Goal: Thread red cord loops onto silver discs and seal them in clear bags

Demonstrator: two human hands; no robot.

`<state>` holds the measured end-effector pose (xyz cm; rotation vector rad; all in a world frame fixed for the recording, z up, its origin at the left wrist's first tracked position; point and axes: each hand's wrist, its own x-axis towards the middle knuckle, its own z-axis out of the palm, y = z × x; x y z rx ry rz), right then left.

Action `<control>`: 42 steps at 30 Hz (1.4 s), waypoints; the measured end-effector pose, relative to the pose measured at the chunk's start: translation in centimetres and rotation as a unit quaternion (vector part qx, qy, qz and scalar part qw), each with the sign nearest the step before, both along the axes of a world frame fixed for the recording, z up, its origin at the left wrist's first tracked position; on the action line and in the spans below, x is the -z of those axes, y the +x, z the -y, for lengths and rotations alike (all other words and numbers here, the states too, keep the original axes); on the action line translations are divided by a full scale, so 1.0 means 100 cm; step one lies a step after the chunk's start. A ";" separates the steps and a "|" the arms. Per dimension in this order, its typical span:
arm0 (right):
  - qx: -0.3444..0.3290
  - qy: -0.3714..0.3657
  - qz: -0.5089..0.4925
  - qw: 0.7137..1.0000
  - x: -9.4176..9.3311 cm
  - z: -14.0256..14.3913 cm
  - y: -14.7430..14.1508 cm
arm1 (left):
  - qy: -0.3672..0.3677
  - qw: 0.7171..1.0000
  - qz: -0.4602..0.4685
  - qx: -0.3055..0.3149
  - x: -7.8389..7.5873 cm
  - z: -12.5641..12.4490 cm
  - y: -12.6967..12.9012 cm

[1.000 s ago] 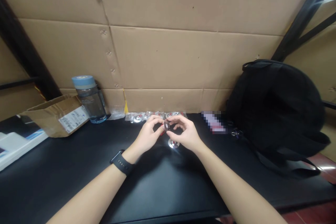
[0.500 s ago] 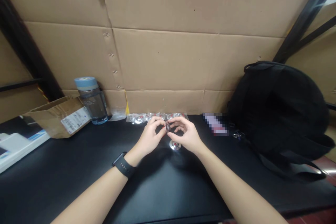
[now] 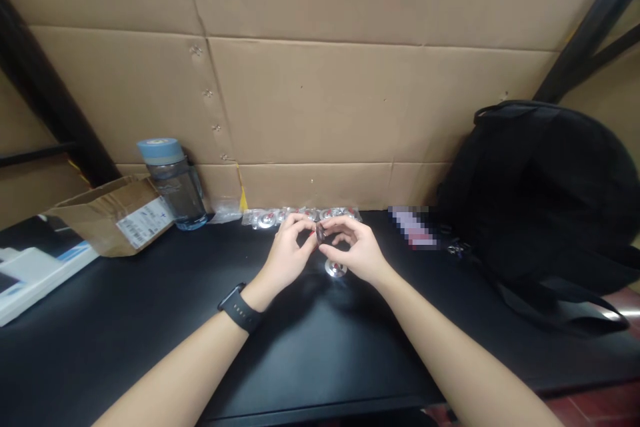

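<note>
Between my two hands a small dark round disc [image 3: 321,234] is held on edge, with a bit of red showing on its left side. My left hand [image 3: 290,253] pinches it between thumb and fingertips. Thumb and forefinger of my right hand [image 3: 357,250] close about the disc from the other side, its remaining fingers curled behind. Just below the right hand, a shiny silver disc with a red centre [image 3: 335,269] stands on the black table [image 3: 310,360]. Behind my hands lies a row of several similar silver discs in clear bags [image 3: 267,219].
A blue-lidded water bottle [image 3: 173,183] and an open cardboard box [image 3: 117,217] stand at left, near a white and blue box [image 3: 45,280]. At right sit a black backpack [image 3: 545,207] and a pixelated flat item [image 3: 415,227]. Cardboard [image 3: 310,100] walls the back.
The view has tilted slightly downward. Both hands still hold the dark disc, which now shows more of its face; my fingers have shifted only a little.
</note>
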<state>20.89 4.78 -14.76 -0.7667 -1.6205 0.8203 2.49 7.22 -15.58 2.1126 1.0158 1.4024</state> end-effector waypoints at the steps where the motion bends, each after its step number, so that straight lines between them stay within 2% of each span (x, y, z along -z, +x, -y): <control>1: -0.001 -0.006 -0.007 1.000 0.000 0.000 0.000 | 0.003 1.000 0.005 -0.007 0.000 0.001 0.001; 10: -0.033 -0.104 -0.108 0.988 0.006 -0.003 -0.003 | 0.017 0.999 0.004 -0.034 -0.002 0.005 0.002; 15: -0.030 -0.099 -0.089 0.991 0.007 -0.004 -0.004 | 0.057 0.996 -0.021 -0.070 -0.005 0.007 0.000; 21: -0.018 -0.102 -0.088 0.991 0.009 -0.007 -0.003 | 0.007 0.996 -0.021 -0.081 -0.004 0.010 0.002; 29: -0.018 -0.163 -0.130 0.978 0.017 -0.011 -0.002 | -0.026 0.996 0.004 -0.085 -0.004 0.010 0.005; 32: -0.013 -0.183 -0.143 0.973 0.018 -0.012 -0.001 | 0.004 0.995 -0.003 -0.100 -0.009 0.014 0.005; 37: -0.070 -0.202 -0.175 0.961 0.014 -0.008 -0.002 | 0.074 0.987 -0.037 -0.141 -0.018 0.025 0.006; 42: -0.097 -0.201 -0.191 0.956 0.011 -0.003 -0.005 | 0.108 0.978 -0.081 -0.156 -0.019 0.030 0.007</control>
